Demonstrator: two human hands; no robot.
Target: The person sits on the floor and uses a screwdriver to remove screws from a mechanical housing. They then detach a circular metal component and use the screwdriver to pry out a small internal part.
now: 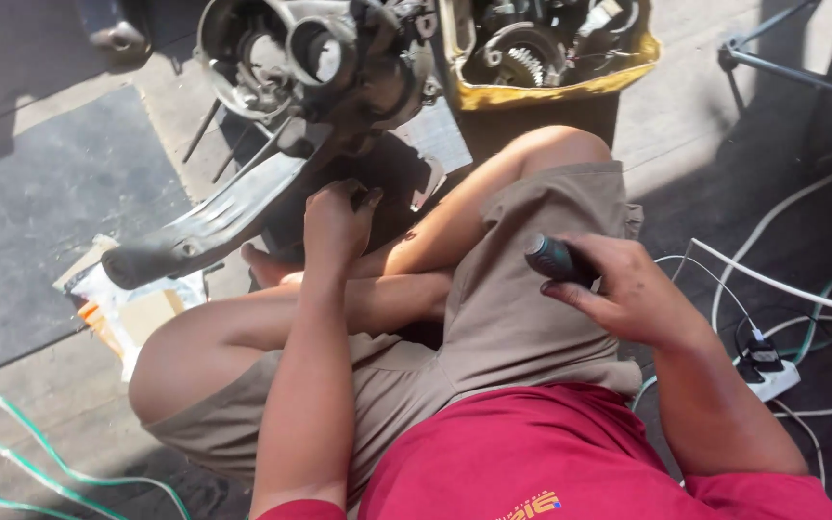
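Firmly, the right hand [628,289] is closing around a dark tool handle [556,258] above the knee, while the left hand [334,226] is pressing curled fingers against the greasy engine part [310,67] ahead, just beside a yellow tub [551,91] of parts.

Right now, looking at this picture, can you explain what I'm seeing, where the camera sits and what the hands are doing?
The camera is worn on a person's head and looks down at their lap; they sit cross-legged on the floor. No robot here, only two bare hands. The left hand reaches forward and touches a dismantled engine assembly with a long metal arm. The right hand grips a dark tool handle resting over the knee; its tip is hidden. A yellow tub of parts stands ahead. White cables and a power strip lie at right, green hose at left.
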